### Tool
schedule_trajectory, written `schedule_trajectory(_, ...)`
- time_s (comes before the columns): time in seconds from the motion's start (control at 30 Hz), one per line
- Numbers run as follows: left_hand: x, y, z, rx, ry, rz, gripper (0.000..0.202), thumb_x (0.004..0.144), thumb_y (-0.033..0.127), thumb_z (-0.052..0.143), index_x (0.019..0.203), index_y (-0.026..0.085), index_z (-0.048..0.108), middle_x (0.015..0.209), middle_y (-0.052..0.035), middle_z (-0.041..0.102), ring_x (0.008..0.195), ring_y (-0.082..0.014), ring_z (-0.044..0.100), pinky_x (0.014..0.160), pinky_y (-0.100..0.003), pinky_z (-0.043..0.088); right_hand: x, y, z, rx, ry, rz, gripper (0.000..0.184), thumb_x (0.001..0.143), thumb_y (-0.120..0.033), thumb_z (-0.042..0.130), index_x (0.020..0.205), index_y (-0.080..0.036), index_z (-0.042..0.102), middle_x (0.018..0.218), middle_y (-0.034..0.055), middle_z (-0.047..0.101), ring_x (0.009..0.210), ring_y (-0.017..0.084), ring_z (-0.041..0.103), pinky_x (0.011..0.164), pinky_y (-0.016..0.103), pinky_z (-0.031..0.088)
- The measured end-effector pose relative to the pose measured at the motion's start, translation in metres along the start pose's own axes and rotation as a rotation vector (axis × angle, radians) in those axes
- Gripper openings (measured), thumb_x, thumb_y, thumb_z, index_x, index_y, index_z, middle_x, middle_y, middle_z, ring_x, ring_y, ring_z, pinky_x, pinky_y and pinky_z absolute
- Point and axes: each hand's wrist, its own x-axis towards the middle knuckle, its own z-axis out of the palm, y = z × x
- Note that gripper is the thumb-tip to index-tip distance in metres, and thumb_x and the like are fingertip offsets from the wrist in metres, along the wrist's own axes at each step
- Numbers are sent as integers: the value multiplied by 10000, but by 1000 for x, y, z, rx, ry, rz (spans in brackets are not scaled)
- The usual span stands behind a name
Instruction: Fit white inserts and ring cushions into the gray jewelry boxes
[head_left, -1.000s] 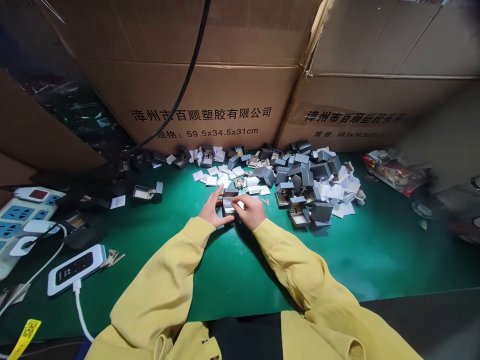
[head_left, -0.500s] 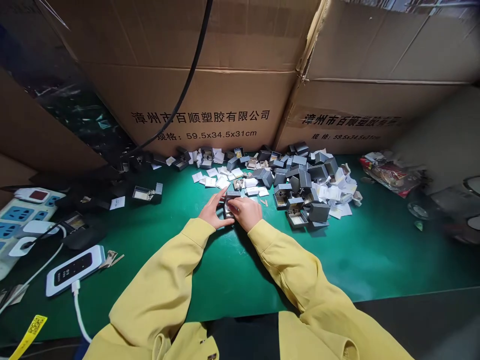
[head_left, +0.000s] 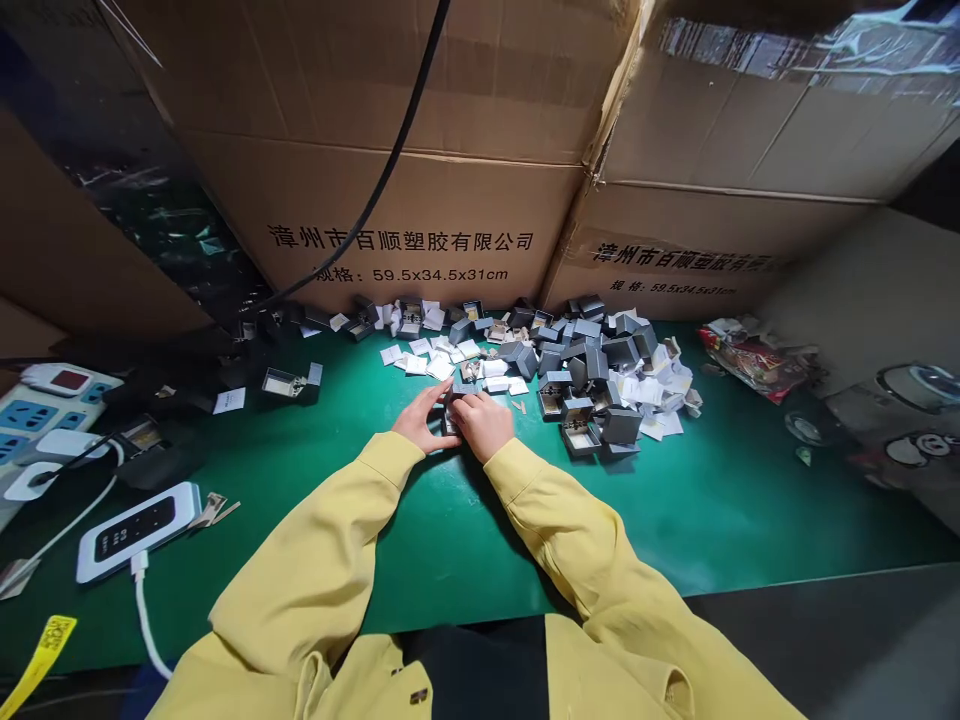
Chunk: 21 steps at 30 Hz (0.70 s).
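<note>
1. Work in hand: small dark box (head_left: 450,418), mid-table, between near and far edges, between both hands. Seems open, lid toward the far edge; inside mostly hidden by fingers.
2. Left hand (head_left: 421,420): thumb on the near side, fingers round the far-left side, gripping the box.
3. Right hand (head_left: 486,422): fingers bent over the box from the right. Can't tell if they pinch anything.
4. Progress, my read: mid-batch, this box unfinished, both hands on it. Plenty left around it: heap of dark boxes (head_left: 589,370) toward the far edge, right of the hands, several lids up. Which of those are finished, can't tell.
5. Loose stock: white cards (head_left: 439,355) lie flat between hands and far edge; white paper pile (head_left: 652,390) against the heap's right side. One open box (head_left: 283,384) sits apart, toward the left edge.
6. Surface: green table (head_left: 465,550), glossy. White device (head_left: 139,530) toward the near left corner, power strip (head_left: 41,430) at the left edge, red plastic bag (head_left: 750,360) near the far right corner.
7. Room: printed cartons (head_left: 397,200) stand along the far edge, black cable (head_left: 382,180) hanging in front. Left side dim.
</note>
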Motion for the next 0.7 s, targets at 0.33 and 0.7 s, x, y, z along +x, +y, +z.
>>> schedule_trajectory(0.33, 0, -2, 7, -46, 4, 7, 928, 507, 294, 772, 1330, 276, 342, 1154, -55, 469, 979, -212, 554, 907, -408, 460, -6, -3, -6, -102, -49, 17, 260, 927, -232, 291, 989, -214, 543, 988, 66, 611, 868, 166, 554, 521, 239, 284)
schedule_trajectory(0.7, -4, -7, 11, -86, 53, -31, 886, 538, 278, 753, 1313, 298, 325, 1165, -49, 450, 908, -174, 563, 903, -424, 460, -3, -3, -1, -106, -54, -56, 220, 913, -200, 312, 1001, -212, 513, 967, 50, 602, 749, 149, 597, 490, 260, 241)
